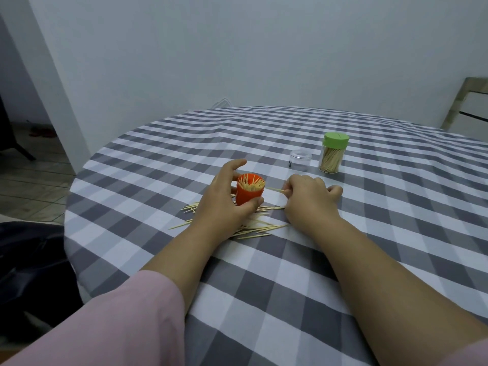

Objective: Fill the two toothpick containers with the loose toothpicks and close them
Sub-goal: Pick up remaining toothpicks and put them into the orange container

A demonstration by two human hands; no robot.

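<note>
Head view: a round table (369,260) under a grey-and-white checked tablecloth, seen from above and in front of the person, with both forearms reaching in from the bottom edge.
Left hand (227,199): curled round the orange container (248,194), thumb on the near side and fingers round the far side, holding it upright on the cloth.
Orange container: open at the top and packed with toothpicks standing on end, their tips showing just above the rim (no lid on it).
Right hand (309,199): fingers curled down with the knuckles up, pinching a single toothpick (276,190) that lies nearly level and points left towards the orange container's rim; its tip is close to the rim, but whether it touches cannot be told.
Loose toothpicks (253,228): scattered flat on the cloth just in front of the orange container, between and partly beneath the two wrists, a few fanning out to the left.
Green-lidded container (332,154): a clear upright jar, filled with toothpicks, its green cap on, standing well behind the right hand.
Clear plastic piece (299,159): a short transparent cylinder just left of the green-lidded jar, upright and near it (what it belongs to cannot be told).
Sleeve (118,320): pale pink, covering the left upper forearm at the bottom left.
Surroundings: a plain pale wall (237,48) behind the table, tiled floor at far left.
</note>
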